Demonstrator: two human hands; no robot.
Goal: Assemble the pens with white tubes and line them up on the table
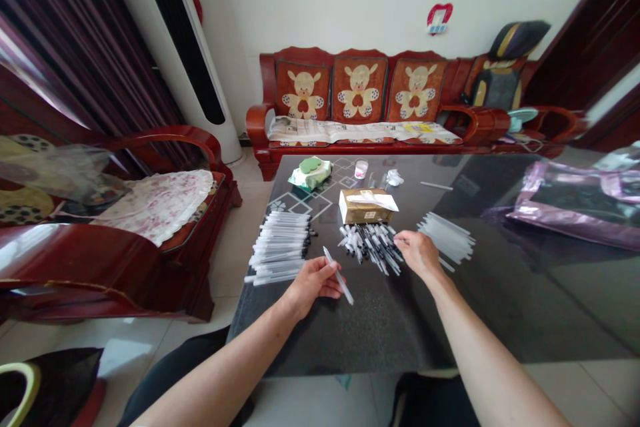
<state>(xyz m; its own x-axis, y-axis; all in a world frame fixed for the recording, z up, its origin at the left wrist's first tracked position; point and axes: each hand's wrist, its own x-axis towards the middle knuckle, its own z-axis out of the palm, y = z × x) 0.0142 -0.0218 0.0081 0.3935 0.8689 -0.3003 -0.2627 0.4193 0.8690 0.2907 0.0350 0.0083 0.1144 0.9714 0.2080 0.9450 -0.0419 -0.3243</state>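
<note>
The left hand [311, 283] pinches a slim, translucent white plastic pen [339, 278] between thumb and fingers, above the near part of the dark, glossy tabletop [380, 333]. The pen's long axis runs obliquely: one end points away from the person and leftward, the other back toward the person and rightward, past the fingers.

The right hand [419, 252] is palm down, fingers drawn together at the right edge of a loose heap of short black-and-clear plastic pen parts [375, 243]. Whether those fingertips grip a piece cannot be determined.

The heap lies between the hands and slightly beyond them, its pieces pointing in mixed directions. The right hand is the nearer, being at its edge; the left hand is apart from it, on the near left side.

Just left of and beyond the left hand is a row of clear pens with dark ends [280, 247], roughly parallel, lying crosswise. Just right of the right hand is a fanned batch of frosted plastic tubes [450, 238]. A gold-and-white cardboard tissue box [370, 208] stands directly behind the heap.
</note>
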